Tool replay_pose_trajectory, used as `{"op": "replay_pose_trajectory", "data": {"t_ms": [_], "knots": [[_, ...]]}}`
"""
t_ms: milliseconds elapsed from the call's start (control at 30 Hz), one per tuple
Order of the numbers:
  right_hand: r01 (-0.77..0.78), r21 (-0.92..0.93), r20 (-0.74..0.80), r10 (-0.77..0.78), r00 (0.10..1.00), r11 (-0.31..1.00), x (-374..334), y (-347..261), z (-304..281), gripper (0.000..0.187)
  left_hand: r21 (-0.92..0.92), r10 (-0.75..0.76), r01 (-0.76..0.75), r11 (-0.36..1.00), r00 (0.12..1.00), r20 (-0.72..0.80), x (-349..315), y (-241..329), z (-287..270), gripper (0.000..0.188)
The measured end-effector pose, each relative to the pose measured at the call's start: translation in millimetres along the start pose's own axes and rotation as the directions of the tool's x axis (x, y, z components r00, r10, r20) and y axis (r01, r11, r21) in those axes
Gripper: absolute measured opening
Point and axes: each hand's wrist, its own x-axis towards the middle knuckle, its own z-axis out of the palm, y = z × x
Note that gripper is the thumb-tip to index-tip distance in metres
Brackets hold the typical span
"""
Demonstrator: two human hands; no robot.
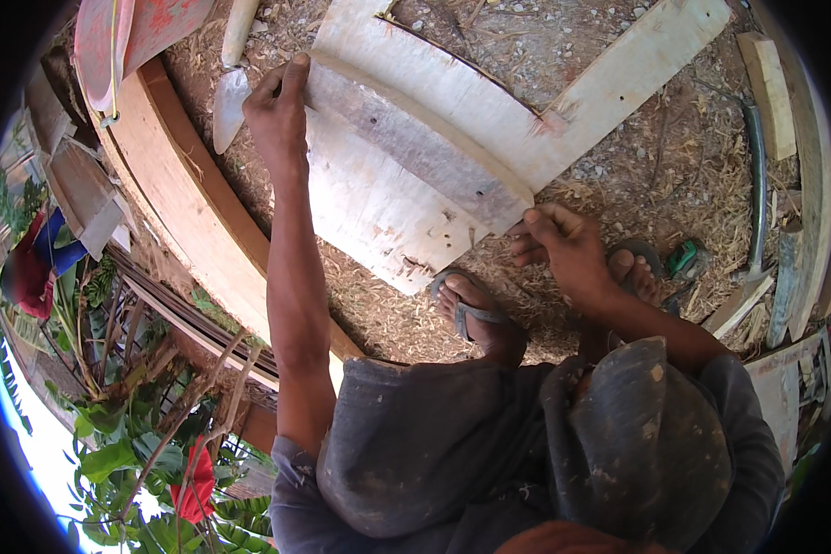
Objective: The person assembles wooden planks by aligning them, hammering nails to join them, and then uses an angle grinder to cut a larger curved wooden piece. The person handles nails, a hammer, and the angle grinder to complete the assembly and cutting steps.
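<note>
**Strip lies slantwise between the two hands**

The strip [420, 155] lies on the pale board [365, 198], its long axis running from far left to near right as I see it from the head camera. Its grey upper face has two dark holes, and each end has a hand beside it, so neither hand is clearly nearer.

From the left hand [279, 111], the strip stretches rightward and back toward the body; that thumb and the fingers look closed around its far end. From the right hand [563, 242], it runs leftward and away. I see those fingers curled at the near corner, but I cannot tell whether they pinch the strip, the board or nothing.

Further out, I have the trowel [232, 106] just beyond the left hand and the beam [186, 180] left of that forearm. The hammer [758, 185] lies well off to the right, past the sandalled feet [475, 309].
</note>
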Motion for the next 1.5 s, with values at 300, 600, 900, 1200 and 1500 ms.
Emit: {"op": "replay_pose_trajectory", "data": {"t_ms": [300, 600, 900, 1200, 1500], "knots": [[-0.05, -0.068, -0.008, 0.049, 0.999, 0.996, 0.8, -0.4, -2.7, 0.026, 0.062, -0.011, 0.011, 0.998, 1.0, 0.009, 1.8, -0.8, -4.0, 0.037], [-0.044, -0.01, -0.007, 0.044, 0.999, 0.999, 0.6, 3.0, -1.6, 0.026, 0.022, 0.005, -0.005, 1.0, 1.0, 0.002, 2.2, -4.8, -2.1, 0.037], [-0.039, -0.005, 0.002, 0.039, 0.999, 0.999, 1.1, 4.1, -2.9, 0.026, 0.005, -0.005, 0.006, 1.0, 1.0, -0.01, 2.7, -7.9, -0.8, 0.038], [-0.021, 0.019, -0.016, 0.021, 1.0, 1.0, -0.3, 0.2, -1.0, 0.025, 0.081, -0.002, 0.001, 0.997, 1.0, 0.015, 1.1, -0.4, -2.9, 0.038], [-0.007, -0.029, -0.002, 0.007, 1.0, 1.0, 6.4, 7.8, -5.0, 0.021, 0.033, -0.006, 0.007, 0.999, 1.0, -0.029, 2.7, -6.1, -0.9, 0.036]]}}
